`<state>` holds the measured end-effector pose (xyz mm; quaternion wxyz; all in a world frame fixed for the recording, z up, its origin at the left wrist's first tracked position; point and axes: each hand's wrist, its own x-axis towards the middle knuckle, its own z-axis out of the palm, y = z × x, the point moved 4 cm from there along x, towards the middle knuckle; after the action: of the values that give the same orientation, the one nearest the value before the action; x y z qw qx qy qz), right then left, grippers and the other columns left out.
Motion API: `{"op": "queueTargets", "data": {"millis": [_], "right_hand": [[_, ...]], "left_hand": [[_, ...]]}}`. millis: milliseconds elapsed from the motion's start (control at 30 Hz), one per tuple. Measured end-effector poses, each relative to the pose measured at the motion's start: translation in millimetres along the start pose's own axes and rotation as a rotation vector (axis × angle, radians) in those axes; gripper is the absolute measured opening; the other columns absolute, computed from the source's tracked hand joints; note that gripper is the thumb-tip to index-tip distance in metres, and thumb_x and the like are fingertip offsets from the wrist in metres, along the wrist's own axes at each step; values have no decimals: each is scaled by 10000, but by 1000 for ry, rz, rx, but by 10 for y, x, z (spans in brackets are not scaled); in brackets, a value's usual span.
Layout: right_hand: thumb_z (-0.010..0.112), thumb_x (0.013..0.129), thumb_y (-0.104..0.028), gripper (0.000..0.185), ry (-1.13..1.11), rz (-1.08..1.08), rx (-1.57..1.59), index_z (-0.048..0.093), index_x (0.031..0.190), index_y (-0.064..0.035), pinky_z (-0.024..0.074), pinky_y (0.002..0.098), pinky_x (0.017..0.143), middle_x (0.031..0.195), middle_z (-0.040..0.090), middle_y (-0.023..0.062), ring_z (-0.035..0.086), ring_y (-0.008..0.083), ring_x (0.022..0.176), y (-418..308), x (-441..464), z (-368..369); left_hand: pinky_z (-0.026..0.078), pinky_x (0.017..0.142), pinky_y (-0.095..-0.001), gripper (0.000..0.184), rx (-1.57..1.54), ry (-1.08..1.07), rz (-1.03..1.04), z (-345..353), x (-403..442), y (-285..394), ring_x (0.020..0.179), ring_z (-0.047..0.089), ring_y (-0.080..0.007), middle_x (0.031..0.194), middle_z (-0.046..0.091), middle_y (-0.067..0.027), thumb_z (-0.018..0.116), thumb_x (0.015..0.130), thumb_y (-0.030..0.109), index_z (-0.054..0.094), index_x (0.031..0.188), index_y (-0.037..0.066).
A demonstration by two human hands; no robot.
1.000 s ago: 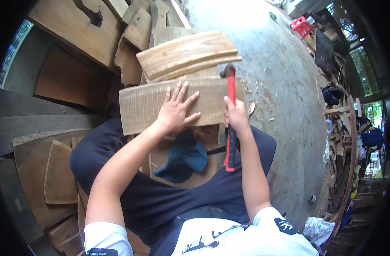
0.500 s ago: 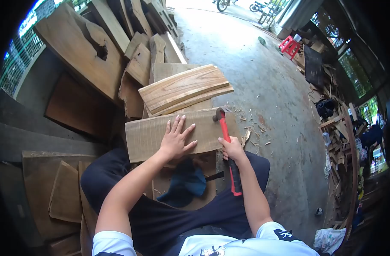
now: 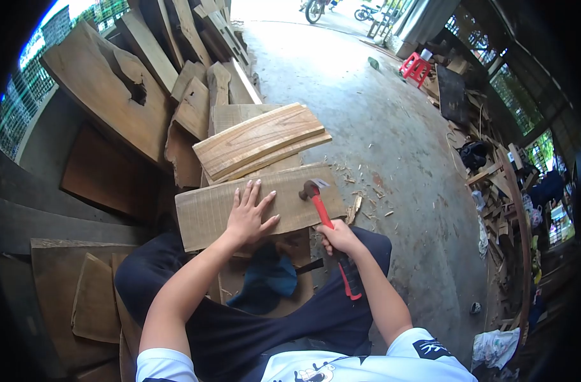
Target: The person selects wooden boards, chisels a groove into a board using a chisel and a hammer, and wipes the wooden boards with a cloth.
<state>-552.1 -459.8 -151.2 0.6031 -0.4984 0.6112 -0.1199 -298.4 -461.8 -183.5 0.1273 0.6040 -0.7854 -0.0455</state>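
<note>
A wide wooden board (image 3: pixel 204 215) lies across in front of me, above my knees. My left hand (image 3: pixel 247 216) rests flat on it with the fingers spread. My right hand (image 3: pixel 340 237) is wrapped round the handle of a hammer (image 3: pixel 322 209), red with a black grip. The hammer's dark head is over the right part of the board; whether it touches the wood I cannot tell. A small pale patch shows beside the head. Just beyond the board, two shorter planks (image 3: pixel 262 141) are stacked at a slant. Beneath it, a blue cloth (image 3: pixel 265 280) hangs between my legs.
Large slabs (image 3: pixel 106 95) and offcuts lean along the left side. Wood chips (image 3: pixel 373 188) litter the concrete floor (image 3: pixel 424 229) on the right. A red stool (image 3: pixel 416 69) and heaped scrap wood stand farther right. Motorbikes (image 3: pixel 316 9) are at the far end.
The hammer head has shifted left and nearer to me over the board, and its handle slants more. My left hand stays flat on the board. The whole view has shifted slightly.
</note>
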Motion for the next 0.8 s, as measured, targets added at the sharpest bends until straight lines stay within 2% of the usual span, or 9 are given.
{"op": "queueTargets", "data": {"millis": [200,267,300,400,433,467,533,633,800], "right_hand": [[607,933,-288,316,191,-90,-292,562,874,19,529,346,502,626,631,106,651,197,516,160,-379,-18],[620,925,-315,342,279,-95,-305,570,916,24,545,395,583,656,643,157,686,282,605,298,-522,20],[627,917,-345,383,340,-158,-380,581,910,35,538,441,685,699,649,213,695,371,744,385,-516,24],[636,909,-360,409,293,-7,-383,592,856,44,516,463,765,740,646,247,670,424,856,535,-460,38],[644,907,-352,410,380,-117,-417,597,784,36,529,431,651,669,641,203,687,362,695,703,-318,4],[644,907,-352,410,374,-123,-418,597,784,36,529,431,651,669,641,203,687,362,695,641,-338,41],[658,905,-324,390,317,82,-193,573,725,11,492,381,492,568,592,120,630,252,501,491,-453,-3],[669,904,-294,379,275,41,-113,528,682,-21,419,330,387,509,522,47,534,155,399,391,-487,-29],[681,889,-260,393,292,-47,-39,492,636,-25,422,333,406,508,517,39,544,146,424,-25,-622,-27]], "left_hand": [[76,1177,-565,699,6,-12,-5,-15,-10,-3,1486,109,-367,1591,160,-211,413,931,616,310,1516,247],[77,1176,-567,697,-1,2,-2,-17,1,-1,1485,112,-368,1590,164,-212,407,932,619,313,1515,249],[77,1176,-567,697,-6,3,-6,-5,6,6,1485,112,-368,1590,164,-212,407,932,619,313,1515,249],[80,1176,-567,695,6,29,6,0,-6,-1,1484,121,-370,1588,173,-211,402,932,622,318,1512,250],[81,1176,-567,695,21,31,7,-3,-6,-1,1483,124,-370,1588,175,-211,400,932,623,319,1512,250],[61,1182,-559,688,17,4,0,-14,-14,-4,1488,96,-363,1589,159,-216,388,942,618,297,1517,251],[58,1183,-557,689,6,0,-6,-30,2,-11,1488,97,-363,1588,161,-216,384,942,620,294,1518,251],[51,1184,-556,692,3,-11,-13,5,-33,-7,1489,95,-362,1588,161,-216,378,943,623,290,1520,252],[59,1176,-576,744,21,-9,7,12,-9,-23,1488,89,-369,1592,156,-211,376,919,661,288,1527,243]]}}
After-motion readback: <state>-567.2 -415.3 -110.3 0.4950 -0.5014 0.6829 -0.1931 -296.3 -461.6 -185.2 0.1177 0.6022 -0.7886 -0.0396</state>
